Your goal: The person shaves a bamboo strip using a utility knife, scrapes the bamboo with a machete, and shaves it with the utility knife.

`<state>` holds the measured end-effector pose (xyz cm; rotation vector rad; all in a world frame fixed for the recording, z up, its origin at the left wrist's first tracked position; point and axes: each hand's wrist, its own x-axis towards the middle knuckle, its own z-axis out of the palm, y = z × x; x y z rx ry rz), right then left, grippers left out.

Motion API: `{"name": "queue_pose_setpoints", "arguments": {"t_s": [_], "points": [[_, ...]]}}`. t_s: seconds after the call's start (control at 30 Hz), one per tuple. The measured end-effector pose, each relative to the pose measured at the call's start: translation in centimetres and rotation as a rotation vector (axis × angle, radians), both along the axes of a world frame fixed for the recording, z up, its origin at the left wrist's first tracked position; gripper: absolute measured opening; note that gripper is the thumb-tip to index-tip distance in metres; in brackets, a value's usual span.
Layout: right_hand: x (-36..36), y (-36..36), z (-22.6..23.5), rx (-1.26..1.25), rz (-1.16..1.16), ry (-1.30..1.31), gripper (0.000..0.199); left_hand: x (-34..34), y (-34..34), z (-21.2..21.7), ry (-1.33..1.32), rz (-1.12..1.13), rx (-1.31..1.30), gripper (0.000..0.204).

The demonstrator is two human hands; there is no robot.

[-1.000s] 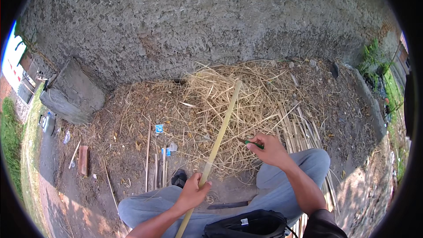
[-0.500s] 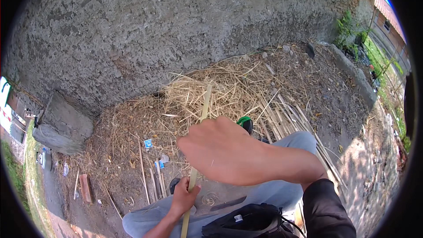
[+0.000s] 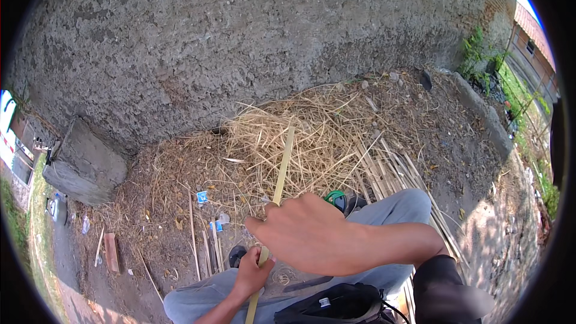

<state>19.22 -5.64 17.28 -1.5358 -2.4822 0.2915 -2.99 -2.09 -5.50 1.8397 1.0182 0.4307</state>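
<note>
A long, flat, pale bamboo strip [image 3: 284, 165] runs up from between my knees, its far end lying over a straw-like heap. My left hand [image 3: 252, 275] is closed around its lower part, thumb against it. Above and to the right, my right hand [image 3: 306, 234] is closed in a fist across the strip, back of the hand up. It covers the middle of the strip, and its fingertips and anything inside them are hidden. Below my left hand, the strip's near part continues toward the lower edge.
Pale shavings [image 3: 312, 138] lie heaped against a rough grey wall [image 3: 270, 36]. Split bamboo strips [image 3: 384, 171] lie by my right knee. A concrete block [image 3: 90, 162] stands at left. A green-and-black object [image 3: 337, 199] sits near my foot, and a black bag [image 3: 336, 306] in my lap.
My right hand has slid down along the strip toward my left hand, baring more of its far part. My left hand keeps its grip in nearly the same place.
</note>
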Motion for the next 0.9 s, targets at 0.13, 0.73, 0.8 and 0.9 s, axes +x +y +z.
{"name": "queue_pose_setpoints", "arguments": {"t_s": [0.13, 0.73, 0.8, 0.9], "points": [[-0.2, 0.3, -0.4, -0.053, 0.005, -0.109, 0.022, 0.0, 0.0, -0.4, 0.036, -0.02, -0.027, 0.026], [-6.6, -3.3, 8.4, 0.214, -0.147, -0.456, 0.017, 7.0, -3.2, 25.2, 0.05, -0.065, 0.586, 0.017], [-5.6, -2.4, 6.6, 0.087, -0.117, -0.569, 0.018, 9.9, -2.7, 27.3, 0.0, -0.101, 0.685, 0.016], [-5.4, -3.1, 6.9, 0.005, -0.134, -0.764, 0.02, 10.1, -2.6, 28.1, -0.003, -0.065, 0.686, 0.014]]}}
